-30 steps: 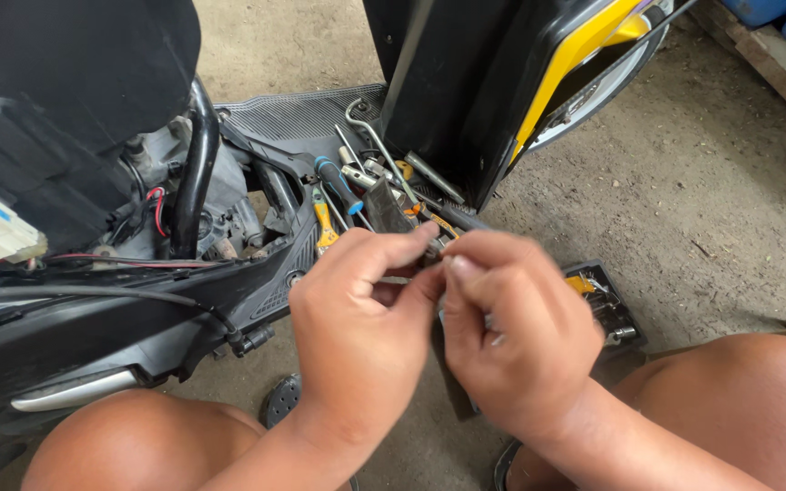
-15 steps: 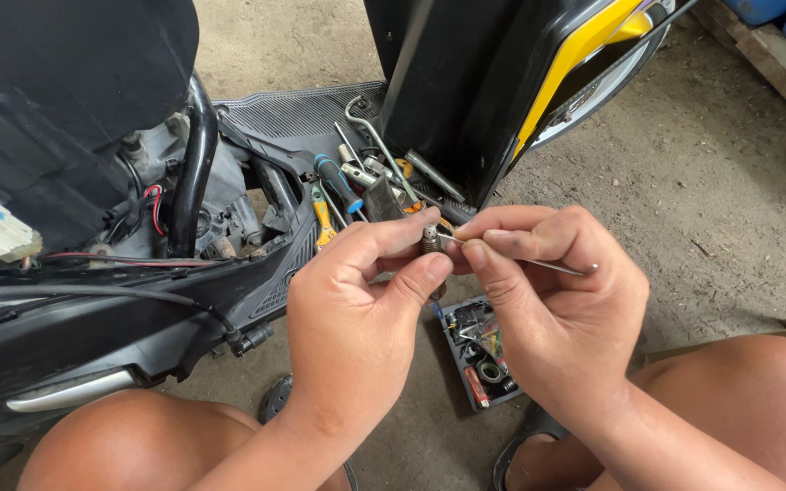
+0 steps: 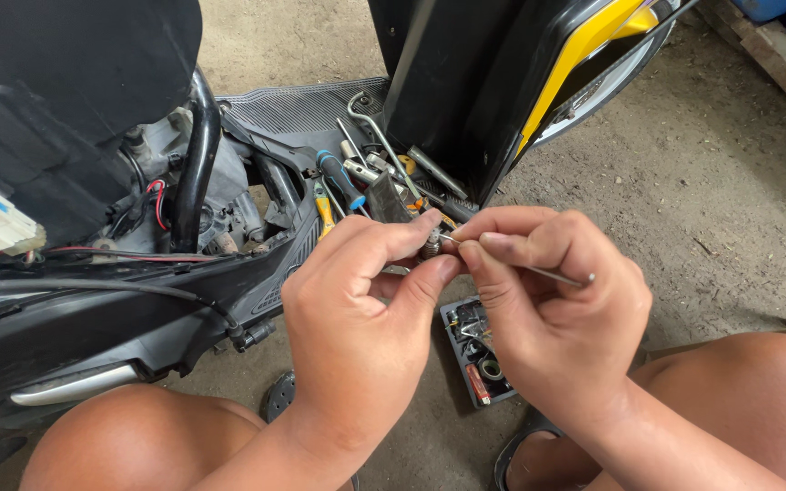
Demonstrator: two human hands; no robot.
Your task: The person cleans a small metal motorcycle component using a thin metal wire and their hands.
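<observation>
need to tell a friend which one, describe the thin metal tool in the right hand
Below the scooter's footboard, both hands meet. The right hand pinches a thin metal rod, its tip at the small part held by the left hand. Unlike the footboard tools, it is bare and needle-slim.

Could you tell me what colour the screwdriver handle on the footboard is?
Blue and black screwdriver handle, head view.

Two hands: left [image 3: 357, 318], right [image 3: 548, 318]. One thin metal rod [image 3: 539, 271]. One small parts tray [image 3: 477, 350] below the hands. One blue-handled screwdriver [image 3: 340, 178] beyond them.
</observation>
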